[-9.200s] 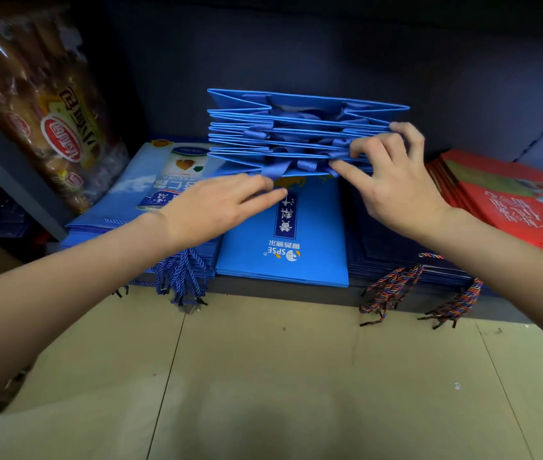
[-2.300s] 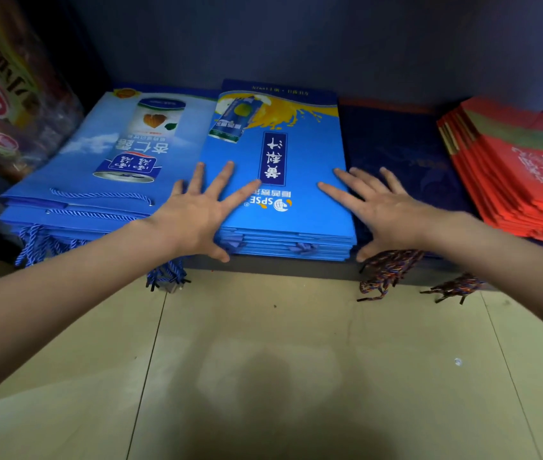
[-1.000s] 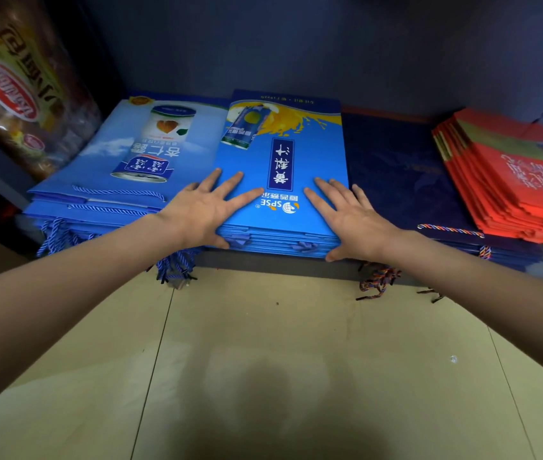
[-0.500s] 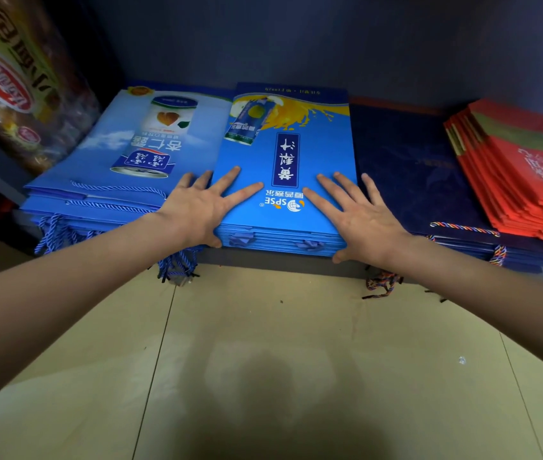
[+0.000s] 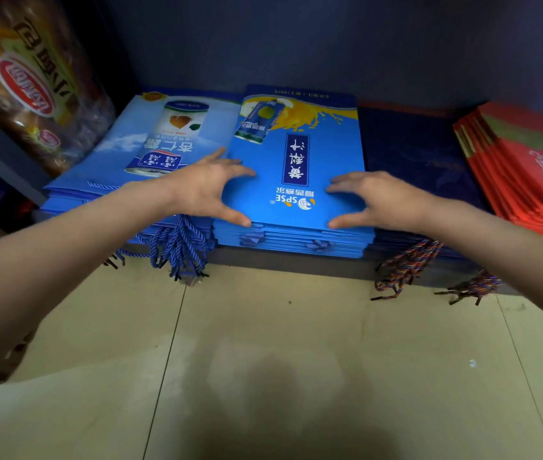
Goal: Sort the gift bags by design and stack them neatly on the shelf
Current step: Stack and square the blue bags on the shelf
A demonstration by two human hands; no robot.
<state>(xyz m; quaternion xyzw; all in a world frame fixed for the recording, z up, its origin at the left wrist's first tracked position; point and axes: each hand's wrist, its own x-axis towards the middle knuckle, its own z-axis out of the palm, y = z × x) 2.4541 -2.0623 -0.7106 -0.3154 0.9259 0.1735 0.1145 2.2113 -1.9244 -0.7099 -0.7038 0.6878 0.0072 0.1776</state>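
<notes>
Both hands have drawn back toward the shelf's front edge since half a second ago and lifted from flat palms into arched claws. On the left hand, the thumb sits at the front edge of the bright blue stack and the fingers curl down onto its top bag near the left side. With the right hand it is mirrored: thumb at the front edge, fingers bent onto the top bag near the right side. That stack lies flat at the middle of the shelf, its front edge just behind the shelf's lip. Touching it on the left is the pale blue stack, whose blue cord handles spill over the front edge. On the right lies a dark navy stack, its multicoloured cords hanging over the lip. The red stack sits at the right end, a narrow strip of navy between it and the blue. Open floor spreads below the shelf.
</notes>
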